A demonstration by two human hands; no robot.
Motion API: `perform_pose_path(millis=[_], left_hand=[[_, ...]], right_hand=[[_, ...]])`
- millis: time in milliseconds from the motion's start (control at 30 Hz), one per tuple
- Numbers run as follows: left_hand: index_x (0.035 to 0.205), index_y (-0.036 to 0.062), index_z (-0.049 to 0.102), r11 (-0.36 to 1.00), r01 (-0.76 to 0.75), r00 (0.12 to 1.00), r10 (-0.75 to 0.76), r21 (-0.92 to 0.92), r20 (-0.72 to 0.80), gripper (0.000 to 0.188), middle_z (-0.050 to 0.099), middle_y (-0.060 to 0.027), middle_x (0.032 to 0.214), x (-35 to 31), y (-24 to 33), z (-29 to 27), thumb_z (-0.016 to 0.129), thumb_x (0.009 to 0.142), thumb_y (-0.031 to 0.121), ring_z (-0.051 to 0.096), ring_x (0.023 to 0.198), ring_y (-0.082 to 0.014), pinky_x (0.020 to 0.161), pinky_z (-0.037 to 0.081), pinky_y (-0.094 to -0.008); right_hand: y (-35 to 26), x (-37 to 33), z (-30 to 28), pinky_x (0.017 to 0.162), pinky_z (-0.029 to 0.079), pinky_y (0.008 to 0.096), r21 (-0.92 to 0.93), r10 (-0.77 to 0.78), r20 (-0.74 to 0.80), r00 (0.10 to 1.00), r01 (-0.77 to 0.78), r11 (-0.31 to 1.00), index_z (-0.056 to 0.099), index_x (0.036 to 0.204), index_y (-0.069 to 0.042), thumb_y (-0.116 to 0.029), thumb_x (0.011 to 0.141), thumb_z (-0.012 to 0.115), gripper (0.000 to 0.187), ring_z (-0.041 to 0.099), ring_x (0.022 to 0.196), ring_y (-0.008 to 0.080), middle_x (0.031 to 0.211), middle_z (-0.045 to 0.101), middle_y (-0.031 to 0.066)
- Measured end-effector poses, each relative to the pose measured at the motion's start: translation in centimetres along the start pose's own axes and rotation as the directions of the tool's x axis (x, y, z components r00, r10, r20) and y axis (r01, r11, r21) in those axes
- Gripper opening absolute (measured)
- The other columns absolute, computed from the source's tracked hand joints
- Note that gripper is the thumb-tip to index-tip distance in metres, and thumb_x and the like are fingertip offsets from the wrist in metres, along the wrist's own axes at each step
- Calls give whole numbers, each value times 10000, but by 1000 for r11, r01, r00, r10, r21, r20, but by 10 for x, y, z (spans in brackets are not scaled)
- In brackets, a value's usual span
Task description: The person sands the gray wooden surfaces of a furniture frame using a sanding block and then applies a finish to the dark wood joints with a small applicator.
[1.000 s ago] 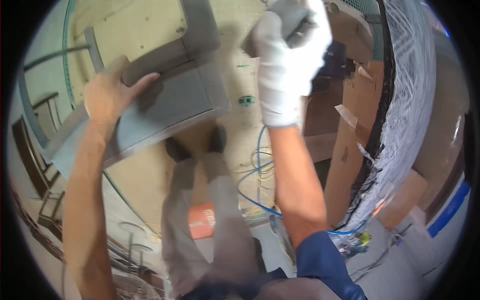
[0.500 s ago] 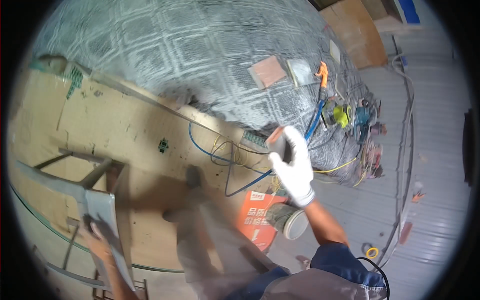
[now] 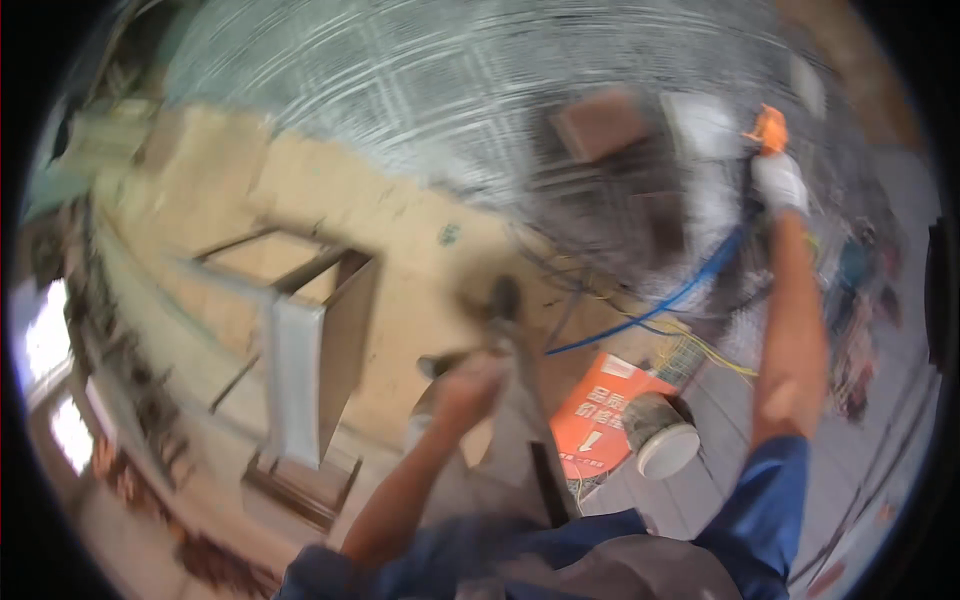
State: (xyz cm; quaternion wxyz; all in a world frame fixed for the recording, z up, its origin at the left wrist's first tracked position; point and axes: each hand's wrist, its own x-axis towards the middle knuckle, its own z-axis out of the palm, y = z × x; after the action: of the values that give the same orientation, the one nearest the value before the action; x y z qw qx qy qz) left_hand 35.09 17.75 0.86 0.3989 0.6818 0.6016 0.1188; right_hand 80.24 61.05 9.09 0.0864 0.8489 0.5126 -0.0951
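My right hand [image 3: 780,185], in a white glove, is stretched out to the far right. It closes round the dark grip of an orange-tipped air tool [image 3: 769,132] with a blue hose [image 3: 690,285]; blur hides the separate fingers. My bare left hand [image 3: 472,388] hangs over my legs, smeared by motion, so I cannot tell its fingers' state. To its left stands a grey furniture frame [image 3: 298,375], not touched by either hand. A blurred brown block [image 3: 660,222] shows on the quilted grey blanket [image 3: 420,110].
A pinkish square pad [image 3: 602,122] and a white one [image 3: 698,125] lie on the blanket. Yellow cords [image 3: 715,355] cross the floor. An orange printed board [image 3: 600,415] and a dirty tub [image 3: 665,445] are near my right leg. Blurred power tools [image 3: 855,260] sit far right.
My right hand has moved far right to the orange-tipped tool, and the brown-and-grey block has left it. My left hand has come off the furniture frame. The view has swung.
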Motion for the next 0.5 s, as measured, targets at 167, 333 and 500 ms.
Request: perform_pose_path(millis=[167,333,500], left_hand=[[1123,95,667,994,3,999,1,-111,36,195,696,-98,1083,-9,45,43,653,984,232,705,862,-341,745,570,-460],[1101,127,665,926,338,940,-324,-166,104,177,705,-108,1002,-75,5,34,648,987,261,698,876,-342,766,562,-460],[1121,132,693,759,638,769,-638,-130,47,218,715,-117,1004,-169,-62,59,609,998,292,702,891,-358,728,561,-498]], right_hand=[[143,125,34,609,440,304,546,-84,-16,996,79,834,731,1044,-60,-368,950,698,323,577,677,115,782,620,-38],[73,26,-46,717,486,248,895,-311,-225,923,322,308,634,1266,-54,-256,1012,629,324,606,838,91,942,635,-23],[-177,-238,-47,966,546,276,979,-636,-201,745,131,-156,335,1567,52,-152,984,619,680,605,1201,204,1413,501,213]])
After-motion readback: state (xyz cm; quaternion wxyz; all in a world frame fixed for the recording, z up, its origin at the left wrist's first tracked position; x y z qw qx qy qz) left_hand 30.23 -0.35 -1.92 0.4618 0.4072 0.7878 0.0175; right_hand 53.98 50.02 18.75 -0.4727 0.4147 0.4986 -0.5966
